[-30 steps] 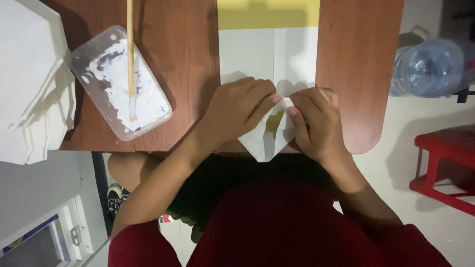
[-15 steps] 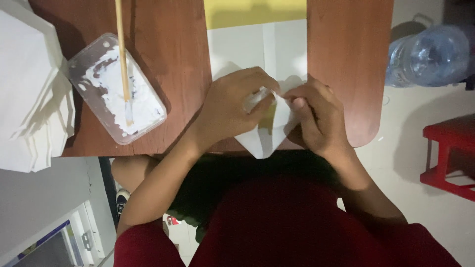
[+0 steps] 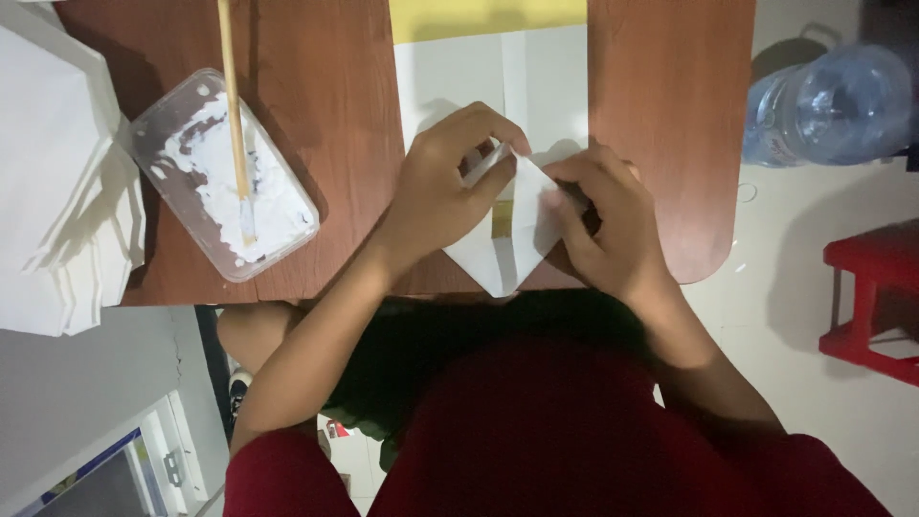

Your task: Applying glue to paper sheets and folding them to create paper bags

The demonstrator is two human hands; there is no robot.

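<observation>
A white folded paper piece (image 3: 505, 239) with a pointed lower end lies at the near edge of the brown wooden table (image 3: 335, 115). My left hand (image 3: 442, 187) pinches its upper left flap between thumb and fingers. My right hand (image 3: 603, 225) grips its right side, fingers curled over the fold. Under them lies a flat white sheet (image 3: 498, 77) with a yellow sheet (image 3: 488, 17) above it.
A clear plastic tub (image 3: 220, 177) of white paste with a wooden stick (image 3: 234, 105) in it sits left of my hands. A stack of white paper pieces (image 3: 57, 172) fills the far left. A large water bottle (image 3: 833, 105) and a red stool (image 3: 871, 287) stand on the floor at right.
My hands have lifted and opened the upper flap of the folded paper, and the left fingers now pinch its tip. The view has shifted slightly.
</observation>
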